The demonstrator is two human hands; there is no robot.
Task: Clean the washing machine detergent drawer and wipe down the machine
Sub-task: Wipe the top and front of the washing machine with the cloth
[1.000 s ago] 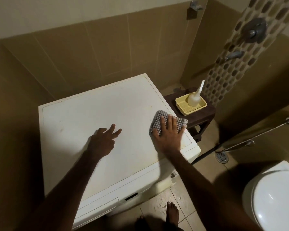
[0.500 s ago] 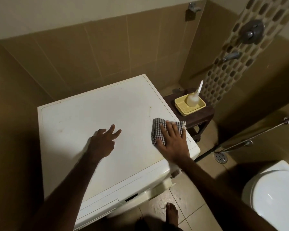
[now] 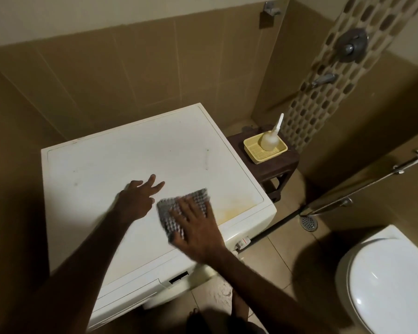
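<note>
Two bare hands work on the flat white top of a washing machine [image 3: 135,153], seen from above in a dim tiled bathroom. The right hand [image 3: 198,227] lies flat with straight, spread fingers, pressing a checked cloth [image 3: 179,208] onto the lid near its front edge; motion blur smears both hand and cloth. The left hand [image 3: 138,201] rests on the lid just beside the cloth, fingers loosely spread, holding nothing, apparently bracing.

Judging by this, the wipe-down of the machine top is under way. A yellowish stain [image 3: 234,210] sits just to the right of the cloth, near the front right corner, so the next pass likely calls for firm rubbing there.

Below the lid, the front panel shows the drawer [image 3: 130,292] pushed in; whether it is clean cannot be told.

Beside the machine, a dark stool [image 3: 270,165] carries a yellow tray [image 3: 256,153] with a pale nozzle bottle [image 3: 270,138]. A toilet [image 3: 391,285] stands at the lower right.
</note>
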